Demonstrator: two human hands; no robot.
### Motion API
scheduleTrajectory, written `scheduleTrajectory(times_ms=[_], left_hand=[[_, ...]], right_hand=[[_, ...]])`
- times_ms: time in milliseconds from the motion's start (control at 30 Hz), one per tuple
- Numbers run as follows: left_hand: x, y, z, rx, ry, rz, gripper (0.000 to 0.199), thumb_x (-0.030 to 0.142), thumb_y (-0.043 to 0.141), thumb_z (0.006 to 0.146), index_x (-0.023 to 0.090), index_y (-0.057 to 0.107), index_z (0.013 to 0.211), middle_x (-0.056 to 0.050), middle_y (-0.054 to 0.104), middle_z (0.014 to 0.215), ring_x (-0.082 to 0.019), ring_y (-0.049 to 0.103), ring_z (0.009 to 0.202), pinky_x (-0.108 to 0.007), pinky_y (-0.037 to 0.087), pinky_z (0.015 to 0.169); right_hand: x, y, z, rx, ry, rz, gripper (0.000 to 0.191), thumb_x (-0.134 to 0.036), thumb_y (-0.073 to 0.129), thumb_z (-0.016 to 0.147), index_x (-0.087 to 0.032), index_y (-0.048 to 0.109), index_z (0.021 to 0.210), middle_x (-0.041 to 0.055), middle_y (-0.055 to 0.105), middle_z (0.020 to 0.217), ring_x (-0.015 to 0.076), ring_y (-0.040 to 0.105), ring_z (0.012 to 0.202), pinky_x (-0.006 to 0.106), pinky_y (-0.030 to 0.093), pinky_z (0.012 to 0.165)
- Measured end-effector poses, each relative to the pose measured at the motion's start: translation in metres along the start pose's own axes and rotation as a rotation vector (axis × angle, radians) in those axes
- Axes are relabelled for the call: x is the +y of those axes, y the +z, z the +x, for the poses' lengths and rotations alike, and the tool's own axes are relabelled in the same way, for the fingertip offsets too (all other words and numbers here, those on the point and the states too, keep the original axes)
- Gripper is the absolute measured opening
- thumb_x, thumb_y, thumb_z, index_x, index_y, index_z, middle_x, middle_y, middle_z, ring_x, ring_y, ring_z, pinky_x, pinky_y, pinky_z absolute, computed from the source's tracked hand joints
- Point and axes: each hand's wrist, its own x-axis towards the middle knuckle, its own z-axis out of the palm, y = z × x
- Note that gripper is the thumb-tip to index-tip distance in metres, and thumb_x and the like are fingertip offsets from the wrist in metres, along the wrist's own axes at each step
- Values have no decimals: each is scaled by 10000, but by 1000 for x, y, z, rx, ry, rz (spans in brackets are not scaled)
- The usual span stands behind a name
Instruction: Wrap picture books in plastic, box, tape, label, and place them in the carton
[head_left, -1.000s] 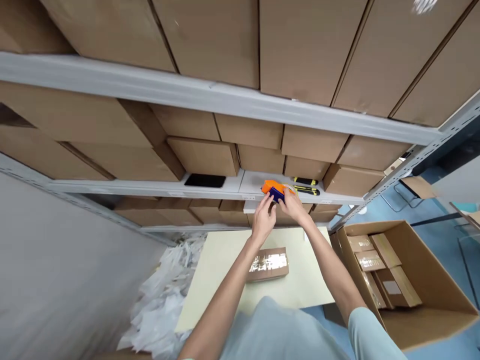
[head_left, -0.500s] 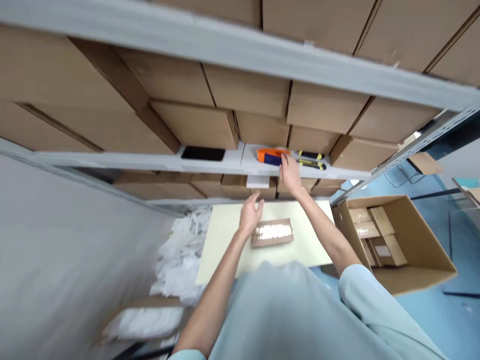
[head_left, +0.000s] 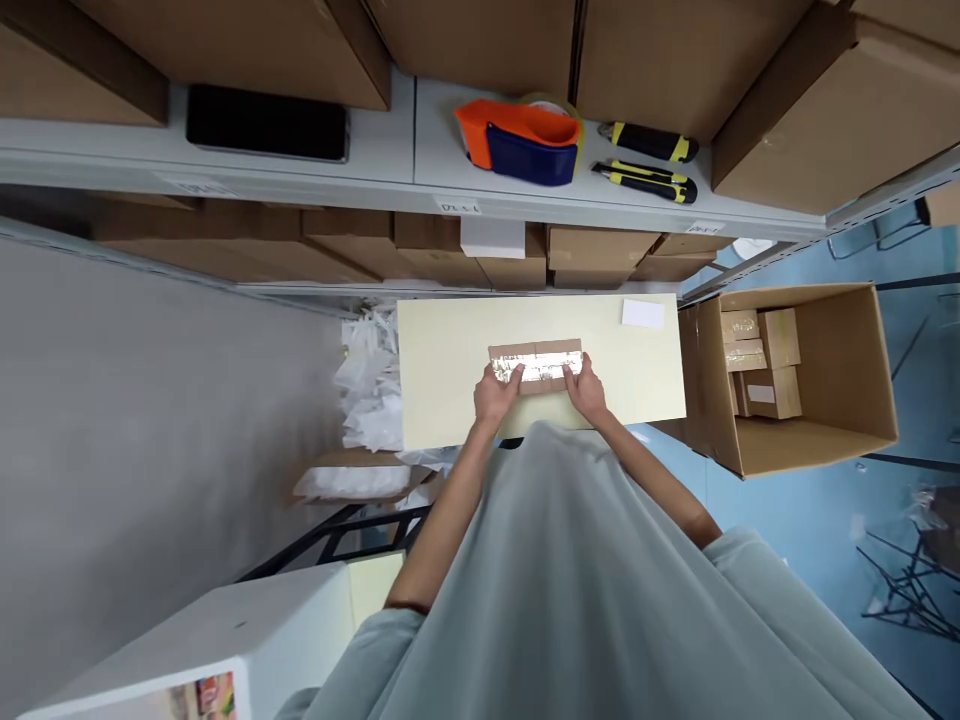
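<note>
Over the middle of the table [head_left: 442,385], I see the left hand [head_left: 495,392] clamped on one end of a small box [head_left: 535,368] and the right hand [head_left: 586,388] clamped on the other. Both thumbs lie on top, by the shiny tape [head_left: 551,362]; the fingers wrap the ends and are mostly hidden from me. From this steep angle I cannot tell whether the box rests on the table or sits just above it.

My main worry is the grip: if one hand loosened before the other, I judge the box would tip toward that side. Squeezing hard from both ends might bow the cardboard and lift the tape, if it is poorly stuck; the glare stops me checking its edges.

Toward the table's far right corner lies a white card [head_left: 643,313], which a passing sleeve could sweep off. Just beside the table, on the right, a large carton [head_left: 840,365] holds smaller boxes [head_left: 778,335]; anything dropped in carelessly could dent them.

Farther out, on the shelf [head_left: 435,190], the tape dispenser [head_left: 532,153] sits near the front edge, where a knock could topple it. Two cutters [head_left: 652,142] lie beside it; a blind reach there would risk a nick if a blade is out.
</note>
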Motion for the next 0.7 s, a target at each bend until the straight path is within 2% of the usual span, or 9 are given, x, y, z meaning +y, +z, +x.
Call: scheduleTrajectory(times_ms=[67,133,233,300,367,467,567,633,700], left_hand=[[4,2,5,-22,-45,76,740,752,705,968,118,665,1348,-230,829,1172,-411,786,1164,-450,605,981],[1,1,9,-49,-34,113,736,753,695,977,109,665,1333,-245,824,1176,-410,784,1156,-437,597,965],[-6,-4,13,-73,43,97,584,646,622,1059,123,698,1307,-230,828,1184,-376,786,1138,-411,587,967],[-10,-11,14,-76,90,60,456,553,604,1085,152,738,1255,-191,841,1154,-342,794,1098,-388,589,961],[-11,-17,13,-62,121,17,373,484,631,1073,167,763,1217,-161,848,1128,-313,800,1069,-364,598,953],[-10,-23,10,13,154,-52,393,425,706,1016,138,754,1281,-192,818,1259,-309,791,1142,-364,606,998],[-8,-27,7,79,171,-115,421,365,733,973,112,755,1308,-227,779,1342,-313,799,1115,-382,623,995],[-9,-32,7,79,194,-153,362,305,708,966,137,781,1278,-196,799,1304,-294,814,1038,-377,636,970],[-12,-38,8,70,227,-186,344,243,671,963,178,794,1278,-151,817,1303,-275,821,1017,-370,641,982]], right_hand=[[1,-6,5,-31,16,-11,834,-651,297,1172,-57,269,1756,213,818,1265,370,773,1210,465,586,1071],[2,-10,6,-42,21,-32,802,-657,260,1179,-95,288,1750,198,820,1270,355,776,1195,436,581,1049],[6,-11,7,-62,32,-71,777,-641,246,1189,-108,287,1753,205,808,1325,337,778,1186,401,574,1015],[8,-11,8,-62,17,-90,745,-619,277,1194,-107,340,1732,212,794,1356,323,777,1180,391,572,1012],[9,-12,10,1,-33,-94,677,-582,334,1192,-115,460,1666,215,768,1388,311,755,1226,400,571,1055],[6,-14,11,143,-120,-103,541,-512,462,1161,-118,638,1488,232,710,1411,323,686,1337,444,544,1165],[-1,-16,8,221,-145,-123,450,-448,537,1118,-100,718,1338,246,710,1311,362,676,1298,498,549,1170],[-6,-17,6,251,-149,-123,421,-434,557,1097,-96,749,1257,240,728,1222,376,687,1240,517,569,1140],[-11,-18,6,275,-152,-114,405,-418,577,1073,-98,755,1247,236,734,1215,379,687,1245,518,571,1143]])
